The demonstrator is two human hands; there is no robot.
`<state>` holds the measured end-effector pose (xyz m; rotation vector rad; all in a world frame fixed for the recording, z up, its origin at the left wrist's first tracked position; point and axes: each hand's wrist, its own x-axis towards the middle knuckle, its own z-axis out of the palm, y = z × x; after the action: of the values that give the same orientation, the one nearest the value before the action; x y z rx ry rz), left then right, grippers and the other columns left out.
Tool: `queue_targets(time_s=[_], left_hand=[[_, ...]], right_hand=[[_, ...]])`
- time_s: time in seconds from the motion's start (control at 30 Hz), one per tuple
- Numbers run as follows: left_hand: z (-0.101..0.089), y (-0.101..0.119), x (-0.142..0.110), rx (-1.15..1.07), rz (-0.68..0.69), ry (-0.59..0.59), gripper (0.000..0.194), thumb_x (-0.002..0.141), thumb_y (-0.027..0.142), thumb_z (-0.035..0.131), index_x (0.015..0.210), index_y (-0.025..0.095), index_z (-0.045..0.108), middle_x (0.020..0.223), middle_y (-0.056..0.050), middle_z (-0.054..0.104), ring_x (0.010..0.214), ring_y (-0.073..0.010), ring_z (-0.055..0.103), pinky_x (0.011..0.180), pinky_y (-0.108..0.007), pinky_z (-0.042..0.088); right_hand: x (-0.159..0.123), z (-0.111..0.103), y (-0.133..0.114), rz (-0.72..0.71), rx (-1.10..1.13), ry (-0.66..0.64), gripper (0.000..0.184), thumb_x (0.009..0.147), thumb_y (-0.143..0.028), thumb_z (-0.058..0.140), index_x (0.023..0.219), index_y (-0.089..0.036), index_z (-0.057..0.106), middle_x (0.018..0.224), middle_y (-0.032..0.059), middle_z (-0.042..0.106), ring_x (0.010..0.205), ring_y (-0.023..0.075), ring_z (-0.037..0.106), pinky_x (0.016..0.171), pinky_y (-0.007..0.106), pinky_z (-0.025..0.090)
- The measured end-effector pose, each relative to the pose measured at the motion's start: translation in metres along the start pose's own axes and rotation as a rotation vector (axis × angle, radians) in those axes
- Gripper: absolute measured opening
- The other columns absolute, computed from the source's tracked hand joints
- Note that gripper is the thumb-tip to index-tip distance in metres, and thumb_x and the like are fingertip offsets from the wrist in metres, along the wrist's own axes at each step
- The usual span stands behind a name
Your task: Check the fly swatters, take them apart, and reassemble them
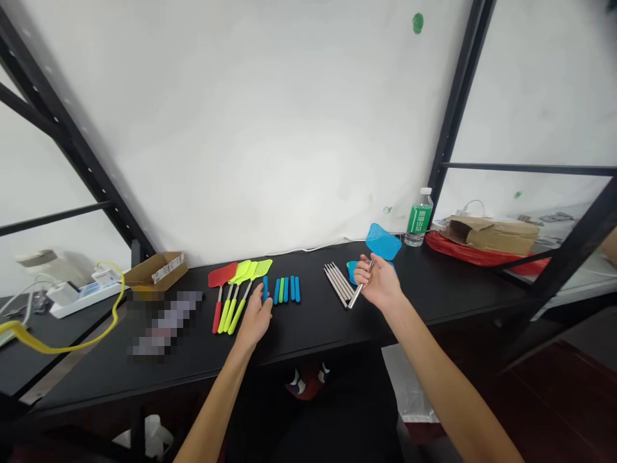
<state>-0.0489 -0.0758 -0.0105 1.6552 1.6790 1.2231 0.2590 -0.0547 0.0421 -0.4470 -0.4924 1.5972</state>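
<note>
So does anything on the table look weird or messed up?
Yes, the blocky, blurred patch on the left part of the black table looks odd: I can't tell what's there. Also, one green grip lies among blue grips, so its colour stands out. I see no spill.

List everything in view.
Swatters: four, one red, three lime, left
Handles: six, five blue, one green, centre
Rods: several, silver, right
Heads: at least two, blue, right
Bottle: one, clear, green label, right
Boxes: two, brown, left and right
Plastic: one, red, far right
Power strip: one, white, left
Cable: one, yellow, left
Table: one, black, centre
Wall: one, white, behind
Posts: several, black, both sides
Pixelated patch: one, left, unreadable
Left hand: one, at a blue handle
Right hand: one, holding a rod
</note>
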Motion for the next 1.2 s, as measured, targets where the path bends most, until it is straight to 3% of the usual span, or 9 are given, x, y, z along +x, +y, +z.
queue_targets(time_s=[0.17, 0.3, 0.47, 0.63, 0.77, 1.03, 1.2], left_hand=[[0.004, -0.003, 0.0, 0.027, 0.02, -0.06, 0.062, 0.088, 0.037, 0.053, 0.145, 0.016, 0.044, 0.149, -0.017, 0.046, 0.134, -0.0284, 0.048, 0.107, -0.042, 0.041], [0.005, 0.007, -0.006, 0.021, 0.008, -0.071, 0.056, 0.088, 0.037, 0.053, 0.14, 0.016, 0.051, 0.149, -0.017, 0.047, 0.135, -0.0296, 0.047, 0.111, -0.043, 0.037], [0.005, 0.033, -0.019, -0.079, 0.049, -0.035, 0.055, 0.09, 0.046, 0.053, 0.137, 0.017, 0.056, 0.142, -0.015, 0.054, 0.129, -0.0275, 0.052, 0.105, -0.039, 0.042], [0.016, 0.063, -0.039, -0.41, 0.009, -0.349, 0.058, 0.088, 0.06, 0.055, 0.123, 0.014, 0.067, 0.11, -0.012, 0.07, 0.105, -0.0252, 0.064, 0.085, -0.034, 0.052], [0.023, 0.067, -0.046, -0.557, 0.026, -0.255, 0.048, 0.089, 0.057, 0.057, 0.106, 0.015, 0.074, 0.092, -0.007, 0.071, 0.095, -0.0211, 0.065, 0.088, -0.031, 0.049], [0.019, 0.068, -0.046, -0.696, 0.066, -0.143, 0.034, 0.087, 0.046, 0.065, 0.097, 0.015, 0.075, 0.093, -0.007, 0.074, 0.079, -0.0169, 0.065, 0.073, -0.027, 0.051], [0.015, 0.072, -0.051, -0.82, 0.01, -0.099, 0.03, 0.083, 0.044, 0.07, 0.094, 0.016, 0.073, 0.095, -0.006, 0.074, 0.085, -0.0185, 0.067, 0.077, -0.028, 0.052]], right_hand=[[-0.002, 0.009, 0.02, 0.102, -0.047, -0.001, 0.011, 0.091, -0.031, 0.052, 0.087, -0.021, 0.051, 0.063, -0.0044, 0.042, 0.042, 0.0073, 0.03, 0.037, 0.017, 0.025], [-0.007, 0.014, 0.034, 0.135, -0.16, -0.048, 0.019, 0.09, -0.04, 0.058, 0.093, -0.021, 0.052, 0.065, -0.0052, 0.045, 0.041, 0.005, 0.025, 0.036, 0.015, 0.017], [-0.019, 0.024, 0.058, 0.179, -0.371, -0.21, 0.034, 0.083, -0.05, 0.068, 0.086, -0.02, 0.053, 0.058, -0.0087, 0.039, 0.042, 0.0031, 0.017, 0.037, 0.014, 0.01], [-0.043, 0.042, 0.09, 0.332, -0.613, -0.404, 0.043, 0.087, -0.062, 0.057, 0.082, -0.02, 0.05, 0.052, -0.0098, 0.037, 0.041, 0.0033, 0.014, 0.037, 0.015, 0.008], [-0.055, 0.049, 0.104, 0.378, -0.682, -0.473, 0.045, 0.09, -0.065, 0.05, 0.079, -0.021, 0.046, 0.049, -0.0104, 0.035, 0.04, 0.0038, 0.015, 0.037, 0.016, 0.01], [-0.057, 0.05, 0.107, 0.178, -0.778, -0.524, 0.049, 0.09, -0.066, 0.049, 0.074, -0.02, 0.046, 0.048, -0.0099, 0.035, 0.036, 0.003, 0.019, 0.034, 0.018, 0.014], [-0.061, 0.06, 0.109, 0.269, -0.667, -0.539, 0.045, 0.089, -0.063, 0.053, 0.075, -0.02, 0.046, 0.048, -0.0106, 0.034, 0.037, 0.0031, 0.017, 0.035, 0.017, 0.013]])
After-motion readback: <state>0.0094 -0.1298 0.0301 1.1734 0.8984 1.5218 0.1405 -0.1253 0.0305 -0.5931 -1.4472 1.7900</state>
